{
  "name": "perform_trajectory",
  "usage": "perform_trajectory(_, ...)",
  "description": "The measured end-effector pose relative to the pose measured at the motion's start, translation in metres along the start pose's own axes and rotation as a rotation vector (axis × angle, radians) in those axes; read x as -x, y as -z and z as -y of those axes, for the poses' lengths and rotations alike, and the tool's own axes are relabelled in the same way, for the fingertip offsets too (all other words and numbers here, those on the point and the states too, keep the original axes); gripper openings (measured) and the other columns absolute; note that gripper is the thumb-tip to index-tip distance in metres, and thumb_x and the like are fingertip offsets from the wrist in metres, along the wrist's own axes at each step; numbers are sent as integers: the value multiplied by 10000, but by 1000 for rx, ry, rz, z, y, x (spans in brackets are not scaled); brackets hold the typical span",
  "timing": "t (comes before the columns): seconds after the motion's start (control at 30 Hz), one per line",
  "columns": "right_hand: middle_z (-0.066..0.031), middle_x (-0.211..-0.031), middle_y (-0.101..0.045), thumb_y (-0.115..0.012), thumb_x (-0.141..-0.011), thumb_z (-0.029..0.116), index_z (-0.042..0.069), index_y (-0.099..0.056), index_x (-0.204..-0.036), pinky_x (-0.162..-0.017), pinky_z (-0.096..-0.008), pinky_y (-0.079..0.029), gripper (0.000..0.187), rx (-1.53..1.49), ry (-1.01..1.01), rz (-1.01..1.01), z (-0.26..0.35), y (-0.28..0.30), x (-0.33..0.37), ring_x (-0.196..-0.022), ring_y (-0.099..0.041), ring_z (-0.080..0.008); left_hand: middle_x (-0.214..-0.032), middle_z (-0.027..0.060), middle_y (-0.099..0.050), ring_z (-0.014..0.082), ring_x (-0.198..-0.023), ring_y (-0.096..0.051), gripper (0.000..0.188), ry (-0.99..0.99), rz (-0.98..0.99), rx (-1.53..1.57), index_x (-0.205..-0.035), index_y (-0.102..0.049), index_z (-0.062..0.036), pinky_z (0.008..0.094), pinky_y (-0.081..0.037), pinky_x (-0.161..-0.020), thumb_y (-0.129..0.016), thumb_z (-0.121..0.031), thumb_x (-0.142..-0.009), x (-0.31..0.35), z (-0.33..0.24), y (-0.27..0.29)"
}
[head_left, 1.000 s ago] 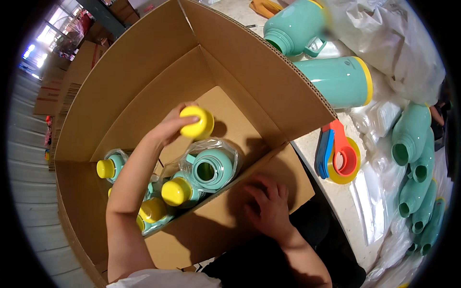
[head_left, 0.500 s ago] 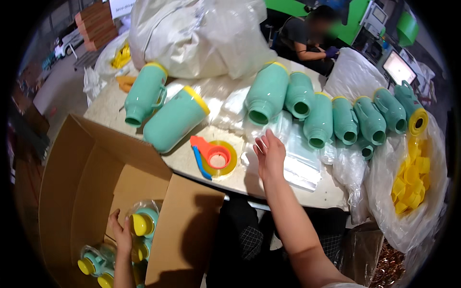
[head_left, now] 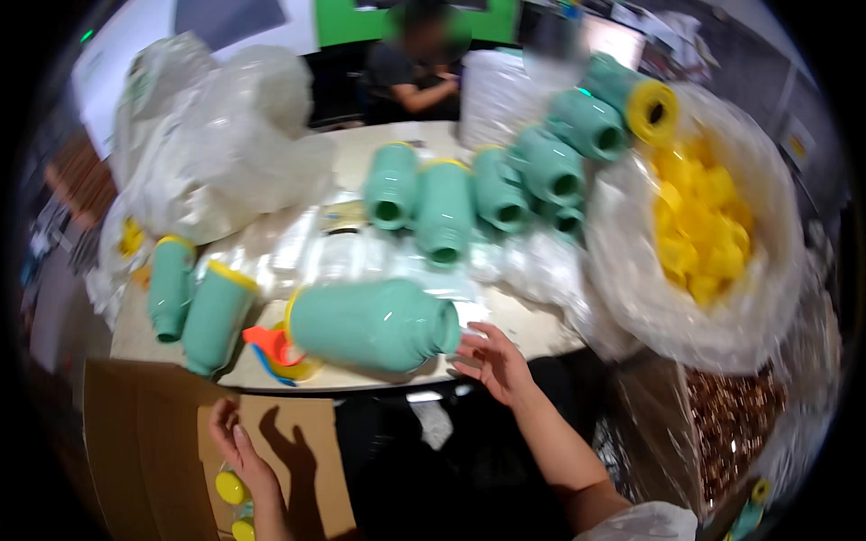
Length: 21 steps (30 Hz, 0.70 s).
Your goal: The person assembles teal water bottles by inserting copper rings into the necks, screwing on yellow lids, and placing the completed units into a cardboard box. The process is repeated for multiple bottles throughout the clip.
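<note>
Along the front edge of a pale table (head_left: 534, 332), right hand (head_left: 494, 363) spread wide by the mouth of a sideways mint-green bottle (head_left: 370, 326), contact unclear, left hand (head_left: 245, 453) loosely spread, empty, over a cardboard carton (head_left: 135, 442), yellow caps (head_left: 232, 487) inside, orange tape dispenser (head_left: 263, 336) by the bottle's base.

The orange-and-blue plastic tape dispenser (head_left: 267, 339) is partly covered by the large glossy green bottle (head_left: 370, 326); whether that bottle's mouth is touched by the grip of the bare right hand (head_left: 493, 364) cannot be told. The brown cardboard box (head_left: 135, 442) is cut off by the lower edge — its yellow-capped green bottles (head_left: 231, 488) mostly hidden. The head of a dark-shirted co-worker (head_left: 386, 74) is blurred, and the small copper-coloured pieces (head_left: 735, 428) cannot be identified.
</note>
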State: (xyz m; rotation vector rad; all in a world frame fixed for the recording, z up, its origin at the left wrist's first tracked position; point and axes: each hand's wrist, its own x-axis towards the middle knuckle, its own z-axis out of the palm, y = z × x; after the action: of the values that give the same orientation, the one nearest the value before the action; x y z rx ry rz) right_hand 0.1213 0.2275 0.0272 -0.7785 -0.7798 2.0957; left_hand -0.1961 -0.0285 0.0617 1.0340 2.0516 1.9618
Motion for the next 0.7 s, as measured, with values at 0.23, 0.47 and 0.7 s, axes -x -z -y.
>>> perform_trajectory(0.23,-73,-1345,-514,-646,-970,375,130,-288,-1492,-841,-446,-561,678,32,-168,-48,-34,22,56,-1157,-568,-233,-1426,168,-433,297,-1332,-420,591,-105,281,-88,-1460,-374,9,418,-336,-1125,-550,-258,-962,27,-13,-138)
perform_trajectory(0.47,-94,-1328,-540,-566,-976,269,122,-357,-1466,-940,-395,-536,553,-207,123,-91,-32,69,33,-1179,-583,-248,-1175,133,-570,248,-1157,-526,289,-45,302,69,-1186,-575,-10,381,-399,-1046,-571,-172,-946,87,-14,-75)
perform_trajectory(0.7,-104,-1255,-549,-742,-853,224,43,-389,-1421,-1032,-361,-435,694,14,36,713,-39,8,61,-1149,-554,-214,-1451,223,-485,289,-1323,-479,978,367,948,462,-1475,-372,6,422,-344,-1131,-642,-679,-832,61,-100,-173)
